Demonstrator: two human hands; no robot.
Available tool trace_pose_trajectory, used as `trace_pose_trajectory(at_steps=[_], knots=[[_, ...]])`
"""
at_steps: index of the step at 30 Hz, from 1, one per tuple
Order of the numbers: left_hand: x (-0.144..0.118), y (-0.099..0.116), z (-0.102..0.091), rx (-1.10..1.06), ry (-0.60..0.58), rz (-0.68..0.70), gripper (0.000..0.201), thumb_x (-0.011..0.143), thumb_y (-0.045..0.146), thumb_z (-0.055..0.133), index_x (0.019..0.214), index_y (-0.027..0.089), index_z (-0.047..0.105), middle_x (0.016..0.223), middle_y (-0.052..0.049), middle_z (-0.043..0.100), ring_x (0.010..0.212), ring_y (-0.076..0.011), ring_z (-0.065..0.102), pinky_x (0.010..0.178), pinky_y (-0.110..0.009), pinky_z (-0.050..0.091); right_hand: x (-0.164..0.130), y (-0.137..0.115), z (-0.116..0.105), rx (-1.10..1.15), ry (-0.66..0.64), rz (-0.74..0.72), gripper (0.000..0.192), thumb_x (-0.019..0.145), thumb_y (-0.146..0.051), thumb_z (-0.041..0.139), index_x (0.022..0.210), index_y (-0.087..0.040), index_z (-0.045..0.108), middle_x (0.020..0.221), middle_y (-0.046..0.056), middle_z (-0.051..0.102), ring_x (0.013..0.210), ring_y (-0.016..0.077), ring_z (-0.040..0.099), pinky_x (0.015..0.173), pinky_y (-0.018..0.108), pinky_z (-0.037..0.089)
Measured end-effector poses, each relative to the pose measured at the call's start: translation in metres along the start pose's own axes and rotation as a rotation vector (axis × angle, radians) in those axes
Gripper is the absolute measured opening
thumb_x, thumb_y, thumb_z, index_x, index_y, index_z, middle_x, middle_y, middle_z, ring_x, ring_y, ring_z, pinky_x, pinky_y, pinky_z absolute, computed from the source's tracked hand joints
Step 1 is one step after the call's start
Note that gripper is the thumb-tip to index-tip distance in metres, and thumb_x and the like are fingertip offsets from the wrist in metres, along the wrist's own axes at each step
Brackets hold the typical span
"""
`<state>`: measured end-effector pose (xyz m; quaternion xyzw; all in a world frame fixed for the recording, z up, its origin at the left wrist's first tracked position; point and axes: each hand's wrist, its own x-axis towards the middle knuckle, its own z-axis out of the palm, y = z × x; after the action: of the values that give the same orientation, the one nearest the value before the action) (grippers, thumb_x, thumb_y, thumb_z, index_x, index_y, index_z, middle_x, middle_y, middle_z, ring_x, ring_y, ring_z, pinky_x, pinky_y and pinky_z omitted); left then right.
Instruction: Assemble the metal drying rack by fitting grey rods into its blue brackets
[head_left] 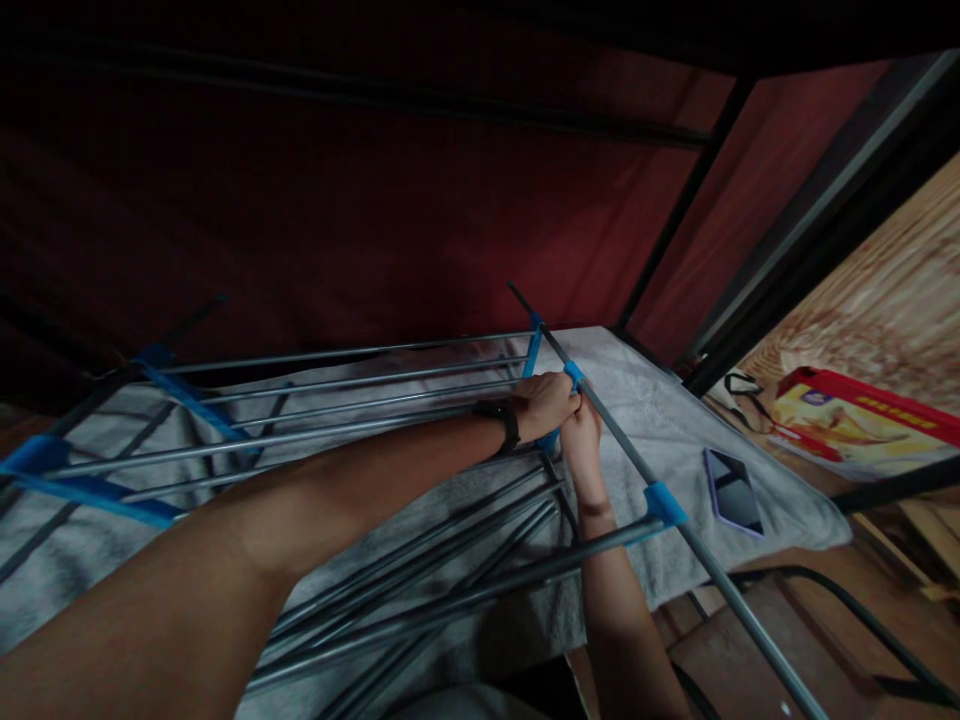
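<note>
- The left hand (551,402), with a black band (504,420) on its wrist, has its grip wrapped shut around a small blue plastic joint (573,374) on the side rail of a grey metal clothes-drying rack (360,440).
- The right hand (582,432) comes up from below, just beside and touching the left; its grip is curled closed on the same rail, right under that blue plastic joint.
- The rail runs on a slant from the upper middle down to the lower right, with a second blue clip (663,503) further along it.
- The grey metal clothes-drying rack's thin rods spread leftward under the left forearm, toward more blue fittings at the far left.
- Beneath the rack lies a pale grey towel (675,420) covering a flat surface.
- A lilac-cased phone (732,490) lies on that towel, to the right of the rail.
- Further right sits a red and yellow box (862,420).
</note>
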<state>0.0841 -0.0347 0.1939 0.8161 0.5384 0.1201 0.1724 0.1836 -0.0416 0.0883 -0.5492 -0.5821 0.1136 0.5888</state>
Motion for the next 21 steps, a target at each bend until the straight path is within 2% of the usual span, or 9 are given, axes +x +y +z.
trace_pose_trajectory(at_steps=[5, 14, 17, 21], knots=[[-0.002, -0.003, -0.001, 0.058, 0.035, 0.074, 0.030, 0.096, 0.036, 0.050, 0.099, 0.016, 0.073, 0.105, -0.013, 0.074, 0.106, -0.0247, 0.069, 0.090, -0.030, 0.051, -0.001, -0.001, -0.002, -0.042, -0.018, -0.010, 0.024, 0.091, -0.024, 0.039, 0.107, -0.019, 0.057, 0.099, 0.008, 0.065, 0.093, 0.0206, 0.059, 0.088, 0.037, 0.050], [0.008, -0.009, -0.007, -0.035, -0.005, 0.067, 0.023, 0.092, 0.036, 0.056, 0.095, 0.018, 0.071, 0.103, -0.011, 0.073, 0.104, -0.0227, 0.068, 0.087, -0.028, 0.050, 0.001, 0.004, 0.002, -0.097, 0.046, -0.062, 0.031, 0.091, -0.025, 0.041, 0.115, -0.020, 0.059, 0.111, 0.010, 0.066, 0.108, 0.0222, 0.061, 0.096, 0.038, 0.049], [0.012, -0.013, -0.006, -0.082, -0.018, 0.079, 0.022, 0.090, 0.034, 0.057, 0.088, 0.016, 0.070, 0.092, -0.010, 0.073, 0.093, -0.0222, 0.069, 0.079, -0.028, 0.051, 0.001, 0.002, 0.001, -0.070, 0.037, -0.034, 0.029, 0.090, -0.026, 0.042, 0.112, -0.019, 0.060, 0.109, 0.010, 0.067, 0.105, 0.0223, 0.062, 0.096, 0.039, 0.049], [0.016, -0.017, -0.006, -0.172, -0.040, 0.080, 0.021, 0.087, 0.033, 0.059, 0.077, 0.017, 0.068, 0.072, -0.004, 0.067, 0.075, -0.0187, 0.065, 0.067, -0.026, 0.048, 0.000, -0.002, 0.001, -0.034, 0.039, 0.011, 0.030, 0.092, -0.031, 0.044, 0.113, -0.018, 0.061, 0.110, 0.011, 0.068, 0.105, 0.0229, 0.062, 0.097, 0.040, 0.049]])
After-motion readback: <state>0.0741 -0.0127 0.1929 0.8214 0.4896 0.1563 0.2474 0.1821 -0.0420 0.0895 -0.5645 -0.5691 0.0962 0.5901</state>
